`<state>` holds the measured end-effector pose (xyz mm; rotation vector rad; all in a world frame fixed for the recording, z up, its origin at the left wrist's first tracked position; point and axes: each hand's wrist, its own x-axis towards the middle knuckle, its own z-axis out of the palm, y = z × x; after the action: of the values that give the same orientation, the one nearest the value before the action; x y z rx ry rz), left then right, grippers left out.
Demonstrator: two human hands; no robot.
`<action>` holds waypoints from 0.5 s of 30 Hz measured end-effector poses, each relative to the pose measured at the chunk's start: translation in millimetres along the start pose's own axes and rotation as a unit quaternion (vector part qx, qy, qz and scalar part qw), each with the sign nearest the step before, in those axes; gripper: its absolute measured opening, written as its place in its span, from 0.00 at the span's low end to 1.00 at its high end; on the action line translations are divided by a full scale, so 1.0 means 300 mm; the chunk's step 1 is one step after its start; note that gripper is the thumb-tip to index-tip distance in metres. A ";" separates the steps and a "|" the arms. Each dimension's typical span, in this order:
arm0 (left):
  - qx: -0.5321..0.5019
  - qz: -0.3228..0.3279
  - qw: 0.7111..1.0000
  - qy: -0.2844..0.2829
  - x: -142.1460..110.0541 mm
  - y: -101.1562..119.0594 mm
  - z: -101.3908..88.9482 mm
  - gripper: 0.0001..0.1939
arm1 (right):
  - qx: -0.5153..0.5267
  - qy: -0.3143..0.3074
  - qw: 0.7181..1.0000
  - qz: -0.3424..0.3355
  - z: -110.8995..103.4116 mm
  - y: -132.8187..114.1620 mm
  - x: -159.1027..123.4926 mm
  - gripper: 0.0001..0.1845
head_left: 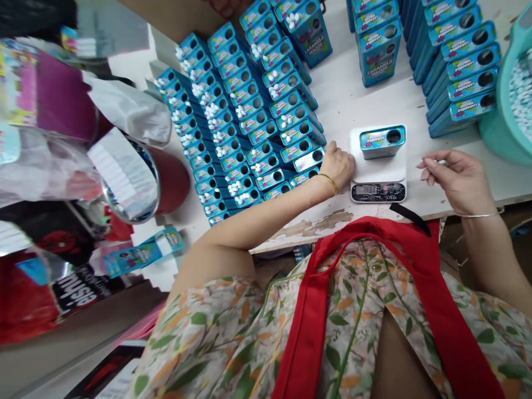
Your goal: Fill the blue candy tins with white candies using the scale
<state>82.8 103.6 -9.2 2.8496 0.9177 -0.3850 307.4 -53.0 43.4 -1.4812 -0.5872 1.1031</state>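
- Blue tin (384, 143) stands upright on the white plate of your scale (378, 169), toward its far side, with a dark round opening at the right of its top and neither of your hands touching it.
- Nearest to you, your red apron (307, 310) lies over your leaf-patterned garment (344, 318), and a black strap (411, 217) crosses the table's near edge just right of the scale.
- Off to the near left, a blue carton (141, 252) lies tilted beside bags and packages.
- Your hands are apart, one at each side of the scale. Your left hand (338, 166) is curled at the scale's left edge, beside the nearest tins; you cannot tell whether it holds anything.
- Your right hand (455, 172) hovers right of the scale, thumb and fingertips drawn close together; whether something small sits between them, you cannot tell.
- The display on the scale's near side is lit, its digits too blurred to read surely.
- Farther left, a red canister (172, 180) with a metal rim has printed papers on it.
- To the right, a turquoise tub (496, 144) contains small white pieces (524, 94).
- Beyond your left hand, slanting rows of tins (253, 119) run away from you, many with white pieces lying on top.
- Farther off, more tins stand in columns at the right (471, 77) and middle (379, 52), with a cardboard box (187, 19) at the far left.
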 end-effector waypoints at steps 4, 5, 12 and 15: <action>-0.001 -0.020 1.000 -0.007 0.009 0.010 -0.006 0.17 | -0.175 -0.066 0.970 -0.152 0.103 -0.114 0.047 0.04; 0.004 -0.026 1.000 -0.015 0.009 0.016 -0.015 0.17 | -0.211 -0.073 0.958 -0.178 0.125 -0.133 0.067 0.04; 0.009 -0.069 0.993 -0.092 -0.015 0.074 -0.090 0.19 | -0.322 -0.083 0.908 -0.255 0.195 -0.163 0.153 0.05; -0.003 -0.069 0.992 -0.102 -0.044 0.082 -0.138 0.18 | -0.310 -0.047 0.908 -0.278 0.182 -0.171 0.137 0.08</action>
<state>95.1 84.5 35.2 2.6846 1.0733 -0.6729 288.6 19.9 83.8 -1.6316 -1.4269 0.5479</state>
